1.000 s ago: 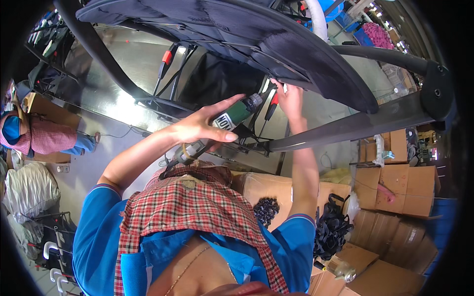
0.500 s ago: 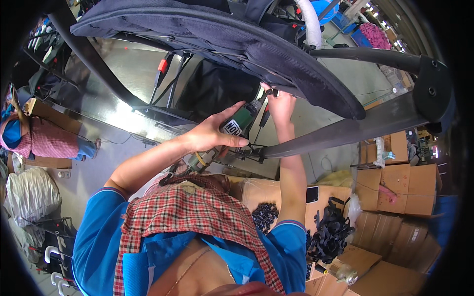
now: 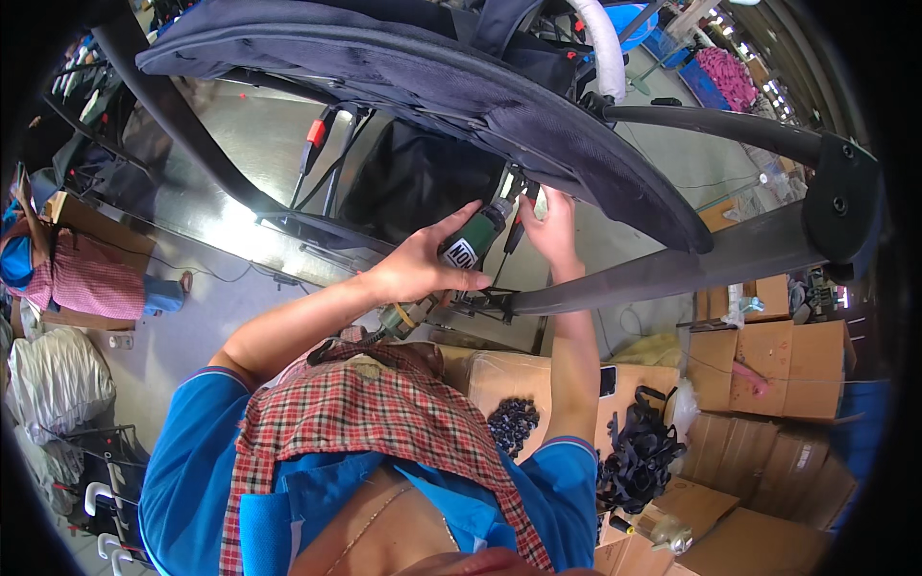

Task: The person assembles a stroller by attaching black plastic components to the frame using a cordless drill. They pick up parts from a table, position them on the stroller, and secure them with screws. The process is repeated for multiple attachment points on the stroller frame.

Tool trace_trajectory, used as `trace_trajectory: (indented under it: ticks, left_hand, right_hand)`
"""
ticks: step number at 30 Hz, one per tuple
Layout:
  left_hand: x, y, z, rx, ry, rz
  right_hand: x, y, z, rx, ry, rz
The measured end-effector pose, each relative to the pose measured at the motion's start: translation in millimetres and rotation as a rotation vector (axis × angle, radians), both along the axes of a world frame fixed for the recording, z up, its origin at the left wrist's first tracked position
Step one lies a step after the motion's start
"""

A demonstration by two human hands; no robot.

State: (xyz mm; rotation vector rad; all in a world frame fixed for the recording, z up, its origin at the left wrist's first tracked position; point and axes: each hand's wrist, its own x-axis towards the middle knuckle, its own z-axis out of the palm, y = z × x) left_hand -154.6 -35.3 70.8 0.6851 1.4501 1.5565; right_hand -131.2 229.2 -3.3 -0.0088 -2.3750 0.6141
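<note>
Green screwdriver (image 3: 471,240) gripped in left hand (image 3: 415,269) — right hand (image 3: 555,223) pinching dark fabric panel (image 3: 423,77).

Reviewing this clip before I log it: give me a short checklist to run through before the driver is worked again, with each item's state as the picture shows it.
1. Left hand wrapped firmly round the green driver: ok.
2. Driver tip seated at the joint under the dark fabric panel: cannot tell, the tip is hidden in shadow.
3. Right hand steadying the work beside the tip: ok, its fingers are up against the panel's underside.
4. Right fingers apart from the tip: cannot tell, they sit very close.
5. Black frame bar resting steady below the hands: ok, as far as visible.
6. Driver's hose or cable free of the checked cloth: cannot tell.
</note>
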Motion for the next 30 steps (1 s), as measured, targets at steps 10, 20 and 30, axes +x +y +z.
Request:
trace_trajectory:
  ticks: [10,20,30]
  left_hand:
    - [4,-5,-1,-0.02,0.052,0.027]
    - [6,-2,-6,-0.013,0.053,0.064]
    - [6,-6,1,-0.005,0.032,0.045]
  right_hand:
    - [-4,7,-24,-0.202,0.169,0.086]
    - [-12,1,-24,-0.146,0.252,-0.002]
    - [-9,-4,-20,-0.12,0.251,-0.01]
